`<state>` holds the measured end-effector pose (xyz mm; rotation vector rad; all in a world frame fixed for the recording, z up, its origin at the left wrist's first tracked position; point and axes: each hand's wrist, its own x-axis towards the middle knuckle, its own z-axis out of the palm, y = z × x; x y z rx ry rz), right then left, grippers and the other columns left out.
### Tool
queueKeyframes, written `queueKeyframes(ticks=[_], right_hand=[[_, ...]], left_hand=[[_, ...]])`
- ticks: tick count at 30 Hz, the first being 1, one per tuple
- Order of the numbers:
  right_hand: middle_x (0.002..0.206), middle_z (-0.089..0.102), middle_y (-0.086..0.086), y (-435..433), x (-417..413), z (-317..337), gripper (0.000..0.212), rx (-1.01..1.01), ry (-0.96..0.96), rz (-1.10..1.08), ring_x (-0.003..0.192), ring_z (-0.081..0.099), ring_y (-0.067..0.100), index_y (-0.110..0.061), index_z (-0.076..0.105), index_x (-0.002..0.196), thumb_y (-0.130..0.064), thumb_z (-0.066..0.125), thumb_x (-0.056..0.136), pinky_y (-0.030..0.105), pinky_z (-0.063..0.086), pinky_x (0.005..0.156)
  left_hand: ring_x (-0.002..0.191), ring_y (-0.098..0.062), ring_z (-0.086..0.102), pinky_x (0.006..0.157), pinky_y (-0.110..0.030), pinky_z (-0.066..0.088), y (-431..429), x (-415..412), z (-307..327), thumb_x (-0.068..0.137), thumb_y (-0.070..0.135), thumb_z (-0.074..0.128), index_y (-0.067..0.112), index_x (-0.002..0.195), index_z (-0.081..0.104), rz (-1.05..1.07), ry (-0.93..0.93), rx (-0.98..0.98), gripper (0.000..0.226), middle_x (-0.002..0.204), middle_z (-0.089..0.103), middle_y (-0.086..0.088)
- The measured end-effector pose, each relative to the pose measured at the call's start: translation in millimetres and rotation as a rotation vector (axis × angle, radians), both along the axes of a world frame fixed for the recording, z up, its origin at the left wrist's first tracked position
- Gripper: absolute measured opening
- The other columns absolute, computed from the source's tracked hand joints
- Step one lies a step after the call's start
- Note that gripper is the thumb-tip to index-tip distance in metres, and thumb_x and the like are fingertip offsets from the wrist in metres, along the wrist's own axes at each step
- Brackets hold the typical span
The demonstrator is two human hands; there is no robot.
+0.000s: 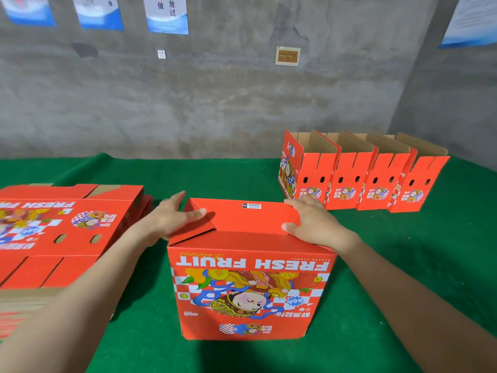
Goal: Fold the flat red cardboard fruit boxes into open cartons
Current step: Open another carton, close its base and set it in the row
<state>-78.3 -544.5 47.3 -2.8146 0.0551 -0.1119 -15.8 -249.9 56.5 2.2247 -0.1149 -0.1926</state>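
A red fruit box [248,289] stands upside down in the middle of the green table, its "FRESH FRUIT" print inverted toward me. Its bottom flaps are folded flat on top. My left hand [174,214] lies on the left flap with fingers straight and the thumb across it. My right hand [309,219] presses the right side of the flaps, fingers spread over the far edge. A stack of flat red boxes [61,232] lies at the left.
Several folded open cartons [360,176] stand in a row at the back right of the green table [403,265]. A grey concrete wall with posters rises behind the table.
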Motion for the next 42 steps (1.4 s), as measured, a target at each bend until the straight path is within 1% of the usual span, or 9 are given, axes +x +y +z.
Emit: queueKeyframes(ticks=[7,12,17,21,25,29,35,39,42], right_hand=[[0.137,0.047,0.002,-21.4,-9.8,-12.4,0.045,1.15,-0.194,-0.371,0.13,0.043,0.022,-0.017,0.044,0.138,-0.039,0.047,0.099,0.038,0.033,0.102],[0.085,0.068,0.005,-16.3,-37.2,-53.7,0.045,0.99,0.264,-0.274,0.091,0.063,0.026,-0.012,0.057,0.08,-0.043,0.033,0.101,0.035,0.044,0.068],[0.091,0.07,0.0,-11.8,-30.4,-16.5,0.044,0.95,0.187,-0.225,0.088,0.064,0.016,-0.025,0.058,0.097,-0.062,0.033,0.095,0.031,0.046,0.064],[0.142,0.045,-0.003,-11.0,-23.3,3.4,0.075,0.944,0.212,-0.21,0.121,0.052,0.024,-0.039,0.025,0.147,-0.078,0.028,0.083,0.045,0.049,0.089],[0.132,0.031,-0.02,-5.2,-30.1,16.0,0.092,0.892,0.167,-0.07,0.107,0.049,0.009,-0.054,0.012,0.145,-0.082,0.039,0.062,0.035,0.047,0.081],[0.134,0.039,-0.022,-6.2,-27.8,20.3,0.096,0.766,0.077,-0.032,0.104,0.05,0.013,-0.059,0.016,0.141,-0.084,0.045,0.053,0.029,0.044,0.071],[0.102,0.059,0.015,-17.3,-31.1,20.5,0.099,0.923,0.125,0.073,0.086,0.061,0.021,-0.044,0.022,0.144,-0.045,0.075,0.061,0.029,0.055,0.066],[0.117,0.05,0.017,-14.9,-30.0,15.4,0.084,0.882,0.034,0.082,0.098,0.06,0.031,-0.053,0.033,0.125,-0.019,0.084,0.066,0.037,0.058,0.077],[0.107,0.05,-0.005,-8.4,-29.2,8.1,0.08,0.624,-0.079,0.075,0.096,0.057,0.027,-0.066,0.032,0.1,-0.032,0.089,0.055,0.042,0.05,0.089]], left_hand=[[0.079,-0.023,0.07,0.075,-0.046,0.058,9.8,-11.6,-5.0,0.087,0.062,0.047,0.025,0.131,0.047,0.026,0.065,0.017,0.057,0.107,0.067,-0.005],[0.079,-0.02,0.07,0.077,-0.041,0.059,21.3,-11.7,-11.0,0.095,0.047,0.048,0.02,0.126,0.055,0.025,0.004,-0.044,0.042,0.103,0.069,0.0],[0.123,0.002,0.031,0.09,-0.002,0.021,33.3,1.8,-3.5,0.099,0.03,0.047,0.025,0.152,0.018,-0.08,-0.247,-0.04,0.061,0.14,0.032,0.014],[0.086,-0.005,0.054,0.075,-0.024,0.043,39.3,9.1,-9.0,0.098,0.021,0.05,0.037,0.129,0.038,-0.026,-0.235,-0.339,0.037,0.115,0.054,0.004],[0.062,0.0,0.045,0.065,-0.022,0.037,31.4,5.3,-28.3,0.091,0.048,0.048,0.026,0.098,0.04,0.135,-0.314,-0.544,0.024,0.078,0.047,0.006],[0.081,-0.014,0.043,0.075,-0.028,0.035,24.0,6.3,-44.9,0.099,0.036,0.045,0.019,0.103,0.041,0.29,-0.462,-0.599,0.018,0.087,0.048,-0.006],[0.058,0.002,0.044,0.06,-0.015,0.036,20.7,6.2,-49.5,0.093,0.026,0.05,0.032,0.085,0.041,0.333,-0.472,-0.726,0.013,0.075,0.042,0.004],[0.095,-0.017,0.044,0.084,-0.034,0.032,24.3,8.9,-51.3,0.076,0.027,0.054,0.031,0.091,0.049,0.344,-0.28,-0.889,0.016,0.1,0.049,-0.008],[0.118,-0.026,0.048,0.099,-0.035,0.037,20.6,11.7,-59.2,0.084,0.001,0.063,0.006,0.129,0.046,0.265,-0.224,-0.573,0.049,0.133,0.049,-0.02]])
